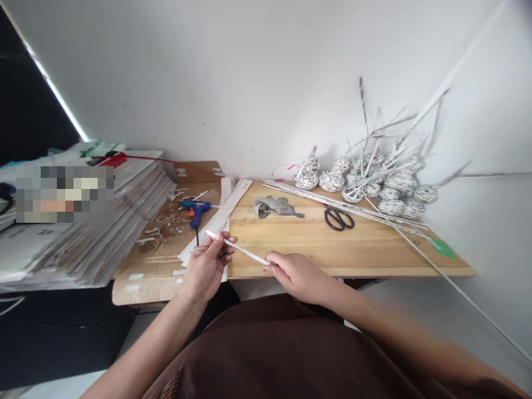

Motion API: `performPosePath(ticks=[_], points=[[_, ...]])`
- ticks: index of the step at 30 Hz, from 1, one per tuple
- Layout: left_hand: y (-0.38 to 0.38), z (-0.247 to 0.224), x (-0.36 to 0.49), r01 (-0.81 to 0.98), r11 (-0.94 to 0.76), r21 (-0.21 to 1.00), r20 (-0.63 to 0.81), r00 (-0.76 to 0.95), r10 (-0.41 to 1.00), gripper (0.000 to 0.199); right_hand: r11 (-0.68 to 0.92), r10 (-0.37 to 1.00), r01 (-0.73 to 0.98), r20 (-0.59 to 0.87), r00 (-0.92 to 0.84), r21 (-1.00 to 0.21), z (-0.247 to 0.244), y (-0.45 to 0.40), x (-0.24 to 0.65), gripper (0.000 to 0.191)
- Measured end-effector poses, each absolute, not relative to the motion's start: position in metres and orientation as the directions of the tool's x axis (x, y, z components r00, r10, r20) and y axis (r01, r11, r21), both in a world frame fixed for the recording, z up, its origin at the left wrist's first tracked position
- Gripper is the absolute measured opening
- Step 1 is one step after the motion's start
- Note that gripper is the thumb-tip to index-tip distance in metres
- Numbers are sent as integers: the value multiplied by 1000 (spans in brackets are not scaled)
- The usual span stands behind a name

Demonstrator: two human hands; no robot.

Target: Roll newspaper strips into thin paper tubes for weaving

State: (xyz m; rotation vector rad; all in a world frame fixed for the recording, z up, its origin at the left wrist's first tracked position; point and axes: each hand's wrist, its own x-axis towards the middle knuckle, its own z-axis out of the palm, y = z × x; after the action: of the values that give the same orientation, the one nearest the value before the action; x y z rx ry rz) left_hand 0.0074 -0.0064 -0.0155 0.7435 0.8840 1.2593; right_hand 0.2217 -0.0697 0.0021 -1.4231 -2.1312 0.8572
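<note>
A thin white rolled paper stick (248,253) slants between my two hands above the front edge of the table. My left hand (206,265) pinches it near its upper left end, thumb on top, with the tip poking out past the thumb. Closed round the lower right end is my right hand (296,272); that end is hidden in the fingers. Beyond my left hand lie flat white paper strips (230,209) and a blue glue gun (199,213). A crumpled grey glove (276,207) rests on the wood behind the stick.
Black-handled scissors (339,218) lie right of the glove. Long paper sticks (320,198) stretch across the wooden table (266,238). Several woven paper shapes (388,188) crowd the back right, sticks jutting up. A tall paper stack (124,221) stands left, beside cardboard (160,266) with scraps.
</note>
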Motion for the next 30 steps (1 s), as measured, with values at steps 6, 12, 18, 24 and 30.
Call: performPosePath(ticks=[6,12,18,24,30], points=[[1,-24,0,-471,144,870,-177,-25,984,35,342,935,872,217,-279,-351,12,-47,260,27],[6,-30,-18,-441,93,893,-134,-62,989,29,134,942,976,328,-72,-171,7,34,325,31],[13,-26,-40,-407,13,914,-77,-141,987,30,65,896,996,442,-32,-60,-1,108,361,37],[21,-30,-53,-359,-38,932,-24,-167,986,27,260,829,925,556,-66,-278,-13,117,303,27],[29,-31,-43,-136,-96,986,92,-34,995,31,385,909,839,316,-271,-385,-23,121,249,31]])
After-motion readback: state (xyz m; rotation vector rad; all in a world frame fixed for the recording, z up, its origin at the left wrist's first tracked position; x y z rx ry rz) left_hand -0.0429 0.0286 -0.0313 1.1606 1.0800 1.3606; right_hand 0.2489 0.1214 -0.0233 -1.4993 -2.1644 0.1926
